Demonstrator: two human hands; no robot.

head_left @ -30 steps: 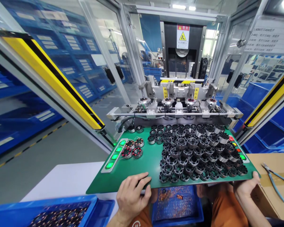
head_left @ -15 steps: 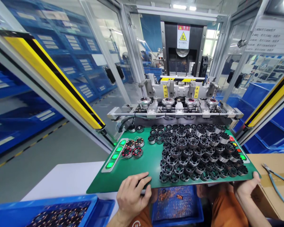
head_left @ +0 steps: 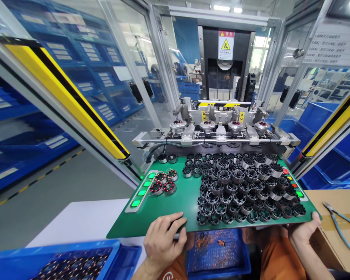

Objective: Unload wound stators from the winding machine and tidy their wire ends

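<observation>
My left hand (head_left: 165, 240) rests at the front edge of the green worktop (head_left: 140, 223), fingers curled round something dark that I cannot make out. At the front right corner, my right hand (head_left: 305, 230) grips the worktop, its thumb on top and its other fingers hidden below. Many dark slotted rings (head_left: 237, 175) stand stacked over the middle and right of the worktop. Several rings wound with copper wire (head_left: 169, 188) lie apart at the left, beside green lit buttons (head_left: 135, 203).
Behind the worktop stands a machine with several round stations (head_left: 207, 125). Blue bins hold wound parts (head_left: 76, 266) at lower left and scraps (head_left: 221, 249) below the edge. Pliers (head_left: 336, 221) lie on a cardboard box at right. Yellow-black posts flank both sides.
The machine's upper bar with its yellow labels has moved down, and the tops of the round stations look more covered. Both my hands have stayed in place.
</observation>
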